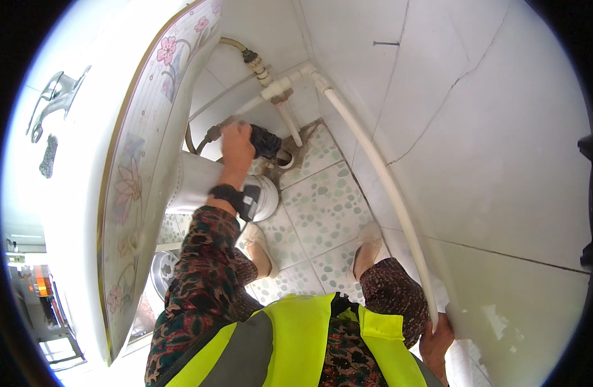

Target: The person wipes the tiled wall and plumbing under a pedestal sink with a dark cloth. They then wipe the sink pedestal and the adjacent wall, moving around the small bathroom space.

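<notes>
My left hand point(237, 145) reaches behind the basin pedestal point(195, 181), its fingers bent around a dark, crumpled cloth or bag point(266, 141) beside the white plastic water pipes point(277, 88). A dark pipe fitting point(214, 133) lies close to the fingers. Just right of the cloth is a round drain pipe opening point(284, 159) in the floor. My right hand point(436, 336) is low at the right, against the wall by the lower end of the long white pipe point(388, 184); its fingers are partly hidden.
A flower-patterned ceramic washbasin point(132, 179) with a chrome faucet point(57, 101) stands at the left. The cracked tiled wall point(470, 145) rises at the right, with a nail point(386, 44) in it. A metal basin point(164, 273) is at the lower left, over the pebble-patterned floor tiles point(320, 203).
</notes>
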Tool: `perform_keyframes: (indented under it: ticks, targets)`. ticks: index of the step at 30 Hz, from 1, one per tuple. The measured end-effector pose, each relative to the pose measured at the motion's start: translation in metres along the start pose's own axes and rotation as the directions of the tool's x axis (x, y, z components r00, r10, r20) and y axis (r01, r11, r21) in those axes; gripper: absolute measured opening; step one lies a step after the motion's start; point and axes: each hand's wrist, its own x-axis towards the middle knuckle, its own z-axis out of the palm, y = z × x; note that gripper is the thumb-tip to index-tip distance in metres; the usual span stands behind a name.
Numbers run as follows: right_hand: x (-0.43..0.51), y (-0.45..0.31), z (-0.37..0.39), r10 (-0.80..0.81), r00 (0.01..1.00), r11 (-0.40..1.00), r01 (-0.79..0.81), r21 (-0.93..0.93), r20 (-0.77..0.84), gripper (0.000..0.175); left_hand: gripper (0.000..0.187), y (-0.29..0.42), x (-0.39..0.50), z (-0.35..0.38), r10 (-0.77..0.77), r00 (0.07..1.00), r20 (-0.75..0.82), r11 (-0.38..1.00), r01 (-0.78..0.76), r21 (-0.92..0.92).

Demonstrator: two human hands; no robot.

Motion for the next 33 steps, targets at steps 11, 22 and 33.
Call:
perform_keyframes:
  ticks: [11,22,33]
  targets:
    - [0.000,0.007,0.004,0.038,0.999,0.999,-0.038,-0.005,0.024,0.020,0.030,0.015,0.045,-0.021,-0.522,0.780,-0.345,0.777,0.269,-0.568]
    - [0.003,-0.003,0.001,0.018,0.999,1.000,-0.018,0.000,-0.037,0.018,0.052,-0.003,0.089,0.007,-0.042,0.995,0.086,0.891,0.076,-0.448]
    - [0.006,-0.013,-0.004,0.023,1.000,0.997,-0.022,0.075,-0.017,0.018,0.041,0.007,0.100,0.004,-0.300,0.940,0.162,0.851,0.341,-0.400]
